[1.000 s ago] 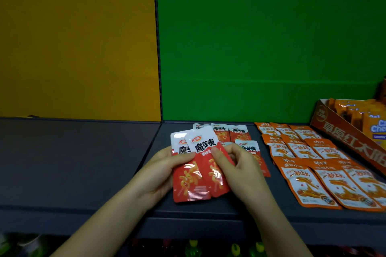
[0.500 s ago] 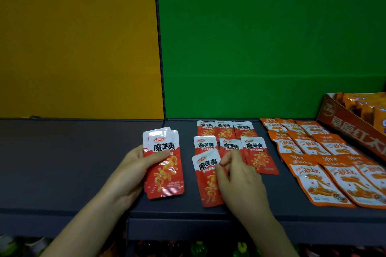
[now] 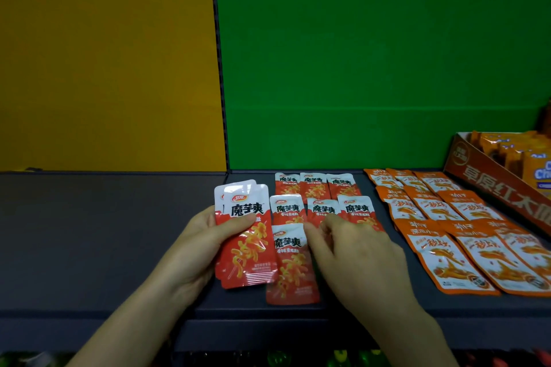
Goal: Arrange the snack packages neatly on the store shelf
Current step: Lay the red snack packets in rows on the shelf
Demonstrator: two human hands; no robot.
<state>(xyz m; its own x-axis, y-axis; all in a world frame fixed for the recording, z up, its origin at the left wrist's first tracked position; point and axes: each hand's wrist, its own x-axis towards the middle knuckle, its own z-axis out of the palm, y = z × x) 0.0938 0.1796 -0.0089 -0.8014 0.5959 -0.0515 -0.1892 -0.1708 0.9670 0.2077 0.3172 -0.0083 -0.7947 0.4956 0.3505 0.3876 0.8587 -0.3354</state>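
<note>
Near the shelf's front edge, approx. mid-length, we see the left hand gripping a stack of red snack pkts, thumb across the top one. The right hand sits w/ loosely curled fingers at the right edge of a single red pkt lying flat by the front edge, in front of two rows of red pkts; we can't tell if it pinches or only touches. Orange pkts lie in rows toward the right end.

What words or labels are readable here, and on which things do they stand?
"魔芋爽": stack of red packets in the left hand, also red packets lying flat.
"草原红太", then cut off: cardboard box.
Orange packets: too blurred.
Small print: unreadable.
</note>
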